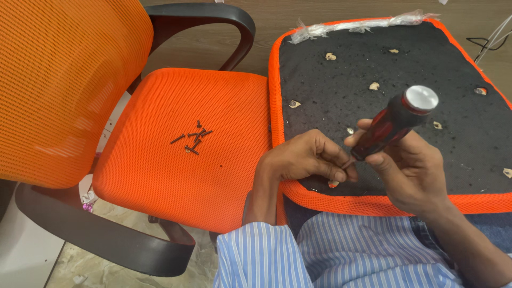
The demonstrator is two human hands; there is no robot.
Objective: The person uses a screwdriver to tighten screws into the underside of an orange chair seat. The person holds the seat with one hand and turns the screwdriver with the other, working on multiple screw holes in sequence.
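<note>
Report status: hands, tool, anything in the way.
Right hand grips screwdriver. Left hand pinches at its tip, over upturned seat cushion. Loose screws on neighbouring chair seat. Nothing obstructing.

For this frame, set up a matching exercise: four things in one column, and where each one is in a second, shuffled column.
Things:
1. loose dark screws
2. red-and-black screwdriver with a silver cap
3. left hand
4. upturned orange seat cushion with a black underside

Places:
A. gripped in the right hand
B. lying across the person's lap
C. scattered on the orange mesh seat of the chair
D. fingers pinched at the screwdriver's tip, at the cushion's near edge

Pairs: 1-C, 2-A, 3-D, 4-B
</note>
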